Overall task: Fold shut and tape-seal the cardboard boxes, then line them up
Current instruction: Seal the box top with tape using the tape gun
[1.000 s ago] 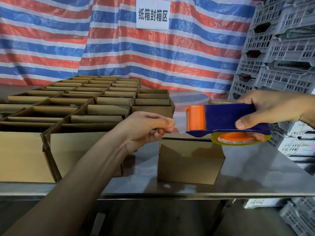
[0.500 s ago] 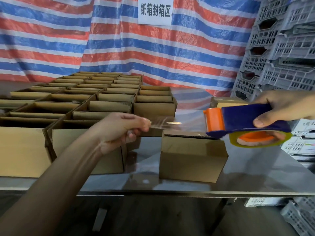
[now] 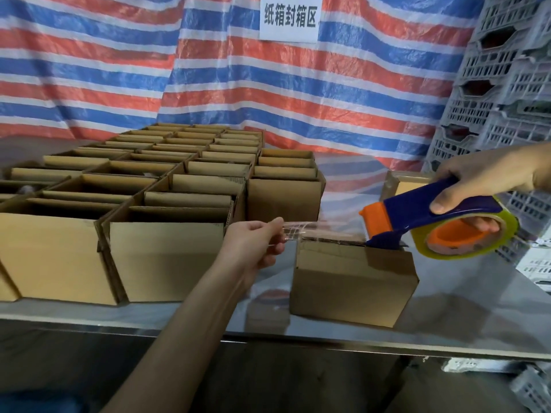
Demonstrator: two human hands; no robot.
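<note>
Left grip point(image 3: 253, 242) pinches tape point(image 3: 322, 229) stretched over box point(image 3: 354, 281); right grip point(image 3: 489, 180) clasps dispenser point(image 3: 423, 210). Sealing step; next, probably press tape down.

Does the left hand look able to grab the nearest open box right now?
Probably not yet. The left hand pinches the end of the clear tape stretched from the dispenser, so it is occupied. The open box sits close beside it, with nothing between them.
</note>
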